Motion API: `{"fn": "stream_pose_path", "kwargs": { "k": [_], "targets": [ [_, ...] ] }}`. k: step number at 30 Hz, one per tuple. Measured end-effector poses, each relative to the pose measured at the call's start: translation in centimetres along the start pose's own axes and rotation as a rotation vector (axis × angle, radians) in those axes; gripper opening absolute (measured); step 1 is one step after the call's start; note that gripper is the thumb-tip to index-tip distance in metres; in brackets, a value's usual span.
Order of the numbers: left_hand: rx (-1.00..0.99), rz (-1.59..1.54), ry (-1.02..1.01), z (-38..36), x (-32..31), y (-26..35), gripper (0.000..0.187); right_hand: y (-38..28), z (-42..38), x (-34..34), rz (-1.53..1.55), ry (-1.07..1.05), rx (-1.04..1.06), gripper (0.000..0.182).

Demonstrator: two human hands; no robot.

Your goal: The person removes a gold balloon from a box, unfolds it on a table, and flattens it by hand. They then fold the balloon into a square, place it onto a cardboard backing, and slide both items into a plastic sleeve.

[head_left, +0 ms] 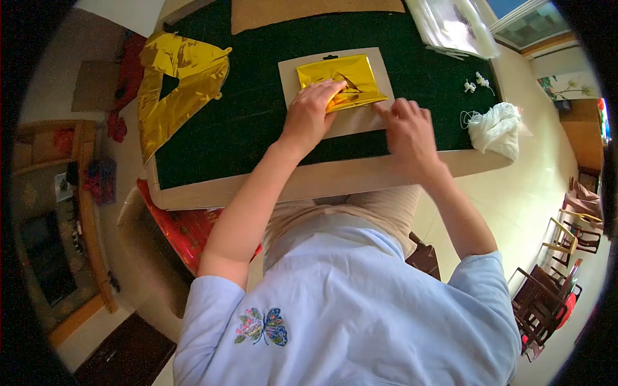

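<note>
A folded gold foil balloon [360,76] lies on a pale cardboard card [380,64] with a dark hanger slot at its top. My left hand [312,109] grips the foil's lower left part, fingers on top and thumb at the lower edge. Close by the foil's lower right corner, my right hand [412,132] is curled, its index finger reaching to the card; its motion blurs it slightly, and anything within its fingers is hidden. Another gold foil balloon [183,61], flat and unfolded with a triangular hole, drapes over the table's left edge.
The dark green table top [251,83] has a pale border. A bundle of white string [496,128] sits at the right edge, with small white knotted pieces [477,82] behind it. Clear plastic bags [454,26] lie at the far right, and brown cardboard [315,14] at the back.
</note>
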State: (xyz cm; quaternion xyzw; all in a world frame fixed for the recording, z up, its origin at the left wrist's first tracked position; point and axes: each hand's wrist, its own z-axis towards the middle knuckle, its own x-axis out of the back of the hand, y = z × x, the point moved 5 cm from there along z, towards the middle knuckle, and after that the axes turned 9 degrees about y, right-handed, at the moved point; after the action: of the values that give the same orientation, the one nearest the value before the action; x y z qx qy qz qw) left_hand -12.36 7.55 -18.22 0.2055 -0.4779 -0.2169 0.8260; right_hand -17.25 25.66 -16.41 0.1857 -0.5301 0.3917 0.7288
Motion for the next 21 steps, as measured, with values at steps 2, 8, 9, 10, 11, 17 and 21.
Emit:
{"fn": "stream_pose_path", "kwargs": {
  "k": [2, 8, 9, 10, 11, 17, 21],
  "targets": [
    [0.003, 0.004, -0.006, 0.0, -0.1, -0.1, 0.053, 5.3, 0.0, 0.7, -0.082, 0.064, -0.1, 0.031],
    [-0.006, 0.03, 0.009, -0.1, -0.1, 0.0, 0.054, 19.6, 0.6, 3.0, -0.454, 0.252, -0.372, 0.012],
    [-0.002, 0.017, -0.001, -0.1, -0.1, 0.1, 0.054, 20.2, 0.3, 2.3, -0.32, 0.189, -0.402, 0.013],
    [0.004, 0.008, -0.006, -0.1, -0.1, 0.0, 0.054, 19.8, 0.4, 1.7, -0.184, 0.126, -0.425, 0.013],
    [0.014, -0.001, -0.011, -0.1, -0.1, -0.1, 0.054, 18.4, 0.9, 1.7, -0.047, 0.061, -0.444, 0.014],
    [-0.007, 0.002, 0.026, -0.1, -0.1, 0.1, 0.057, 2.3, -0.3, -2.0, 0.942, -0.337, -0.783, 0.012],
    [-0.023, 0.0, 0.026, 0.0, -0.1, -0.1, 0.054, -0.7, -1.4, -4.0, 1.165, 0.164, -0.674, 0.014]
  ]
}}
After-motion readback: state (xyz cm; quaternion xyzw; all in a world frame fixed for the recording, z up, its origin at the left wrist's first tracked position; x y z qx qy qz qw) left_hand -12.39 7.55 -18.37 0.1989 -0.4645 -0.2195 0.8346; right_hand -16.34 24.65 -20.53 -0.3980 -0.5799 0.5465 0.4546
